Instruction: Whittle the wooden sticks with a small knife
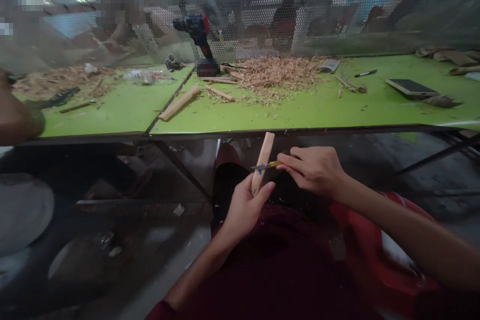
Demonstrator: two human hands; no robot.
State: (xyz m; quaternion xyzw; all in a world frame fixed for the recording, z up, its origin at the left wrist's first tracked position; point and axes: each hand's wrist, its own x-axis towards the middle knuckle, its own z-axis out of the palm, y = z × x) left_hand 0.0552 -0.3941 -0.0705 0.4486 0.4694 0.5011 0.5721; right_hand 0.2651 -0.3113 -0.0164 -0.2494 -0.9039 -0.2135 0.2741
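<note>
Below the front edge of the green table, my left hand (245,203) is closed round the lower end of a pale wooden piece (265,149), which points up and slightly right. Small blue marks show on the wood near my fingers. My right hand (313,169) is closed on the yellow handle of a knife (261,166). Its blade points left and lies across the middle of the wooden piece, just above my left hand.
On the green table (225,122) lie a heap of wood shavings (279,76), a wooden stick (180,103), a pen (365,73) and a dark phone-like object (410,87). A drill (198,40) stands before a mesh screen. Another person's arm (18,115) rests at far left.
</note>
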